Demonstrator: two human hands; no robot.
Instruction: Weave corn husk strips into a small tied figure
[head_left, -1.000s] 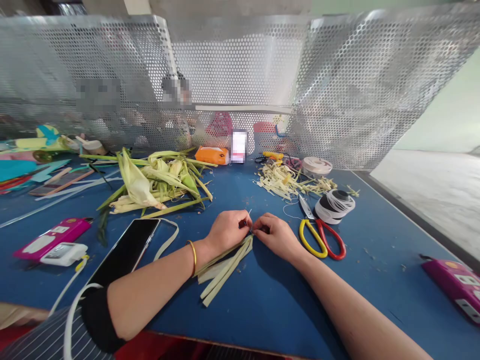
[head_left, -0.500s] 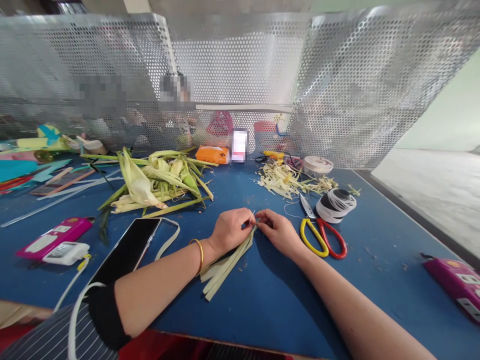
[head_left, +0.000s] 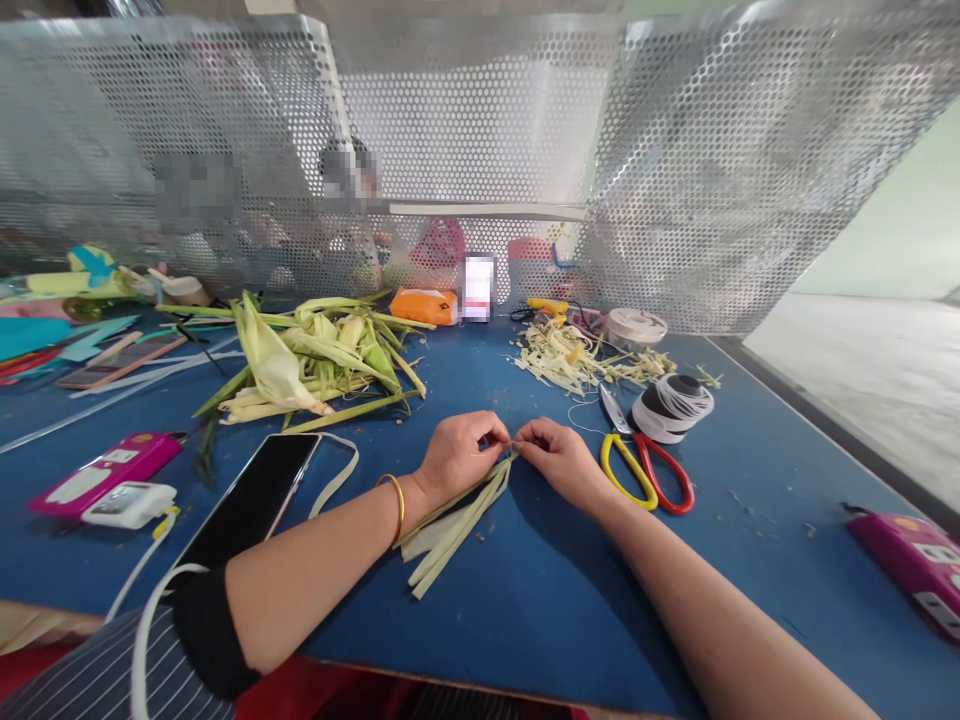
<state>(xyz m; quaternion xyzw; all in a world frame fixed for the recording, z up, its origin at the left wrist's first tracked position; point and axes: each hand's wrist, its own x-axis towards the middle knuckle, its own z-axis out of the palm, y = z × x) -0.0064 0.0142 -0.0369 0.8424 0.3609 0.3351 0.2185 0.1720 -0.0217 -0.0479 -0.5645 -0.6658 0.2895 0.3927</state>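
Observation:
My left hand (head_left: pixel 457 455) and my right hand (head_left: pixel 559 462) meet fingertip to fingertip over the blue table (head_left: pixel 525 600). Both pinch the top end of a bundle of pale green leaf strips (head_left: pixel 450 530), which fans out toward me under my left wrist. A thin white thread seems to run between the fingers at the pinch point; I cannot make out its path. A gold bangle (head_left: pixel 396 505) sits on my left wrist.
Scissors (head_left: pixel 645 470) with yellow and red handles lie right of my right hand, beside a thread spool (head_left: pixel 671 405). Corn husks (head_left: pixel 315 360) are piled at the back left, shredded scraps (head_left: pixel 570 360) at the back. A phone (head_left: pixel 251 500) lies left; pink devices (head_left: pixel 101 475) (head_left: pixel 911 565) flank. Perforated metal screen behind.
Both hands shifted slightly away from me with the bundle and stay pinched at its tip. The strips' lower ends swung a little to the left.

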